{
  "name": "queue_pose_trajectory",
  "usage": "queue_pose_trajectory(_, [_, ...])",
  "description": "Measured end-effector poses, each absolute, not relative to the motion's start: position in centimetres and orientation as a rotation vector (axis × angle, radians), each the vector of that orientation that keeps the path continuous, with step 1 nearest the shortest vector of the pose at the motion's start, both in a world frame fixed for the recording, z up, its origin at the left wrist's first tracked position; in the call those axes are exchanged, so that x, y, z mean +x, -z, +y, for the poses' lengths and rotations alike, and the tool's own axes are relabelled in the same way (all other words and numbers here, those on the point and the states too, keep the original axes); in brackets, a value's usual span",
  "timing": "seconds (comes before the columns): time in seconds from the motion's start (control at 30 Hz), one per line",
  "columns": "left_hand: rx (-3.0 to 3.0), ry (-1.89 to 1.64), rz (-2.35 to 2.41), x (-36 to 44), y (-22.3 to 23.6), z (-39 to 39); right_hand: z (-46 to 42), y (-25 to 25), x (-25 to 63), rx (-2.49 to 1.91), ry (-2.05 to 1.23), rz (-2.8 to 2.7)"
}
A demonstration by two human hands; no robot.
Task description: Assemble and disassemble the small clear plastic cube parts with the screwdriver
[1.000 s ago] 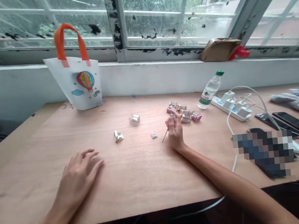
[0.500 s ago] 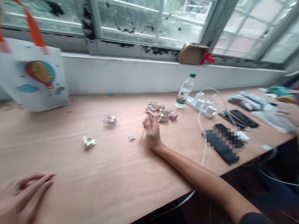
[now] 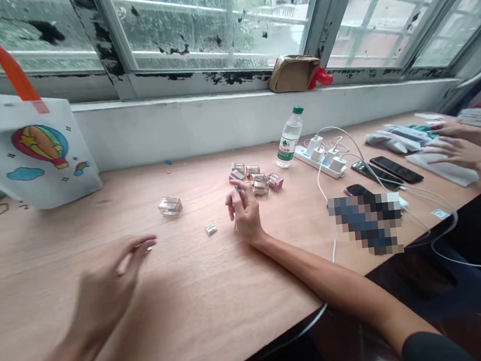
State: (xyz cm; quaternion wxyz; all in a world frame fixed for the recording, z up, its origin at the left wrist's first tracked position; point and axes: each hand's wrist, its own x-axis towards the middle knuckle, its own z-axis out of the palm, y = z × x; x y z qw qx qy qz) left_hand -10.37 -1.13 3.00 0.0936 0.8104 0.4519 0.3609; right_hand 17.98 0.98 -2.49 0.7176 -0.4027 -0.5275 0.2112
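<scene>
Pinching a thin pin-like tool between thumb and fingertips, our right hand rests its heel on the wooden tabletop, which seems to steady the grip. The hand is nearly closed and sits just beside a loose cluster of small clear boxes, some tinted pink, gathered close enough to reach without stretching. Our left hand hovers blurred above the table, half open with its fingers curled and their tips drawn together. A bright speck shows at those tips, but we cannot tell whether the hand has hold of anything. Between the hands lie one clear box and a smaller metallic piece, set apart from the cluster. Farther right, a water bottle stands beside a white power strip, whose charging cables probably explain why the phones lie nearby. A printed tote bag leans at the left, and a co-worker's hands reach in at the far right.
</scene>
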Motion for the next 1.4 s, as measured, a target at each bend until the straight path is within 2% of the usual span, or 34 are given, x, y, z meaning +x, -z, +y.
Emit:
queue_pose_trajectory(0.13, [2.309,-1.111,1.171,-3.7,-2.1,1.3,0.3,2.1,17.9,-0.960,-0.097,-1.602])
queue_pose_trajectory(0.23, [2.076,-1.145,1.211,-1.5,-0.9,2.1,0.1,2.4,17.5,-1.027,-0.024,-1.852])
queue_pose_trajectory(0.47, [1.899,-1.122,1.183,-1.4,-0.2,2.6,0.7,2.9,17.2,-1.142,-0.057,-1.905])
queue_pose_trajectory(0.73, [2.038,-1.036,1.053,-1.3,-0.4,2.5,0.7,2.8,17.5,-1.143,-0.110,-1.831])
queue_pose_trajectory(0.97, [2.071,-1.104,1.152,-1.3,-0.1,2.3,0.8,2.8,17.7,-1.170,-0.160,-1.820])
queue_pose_trajectory(1.4, [1.989,-0.986,1.034,-1.6,-0.7,2.7,0.5,2.3,17.6,-0.997,-0.221,-1.756])
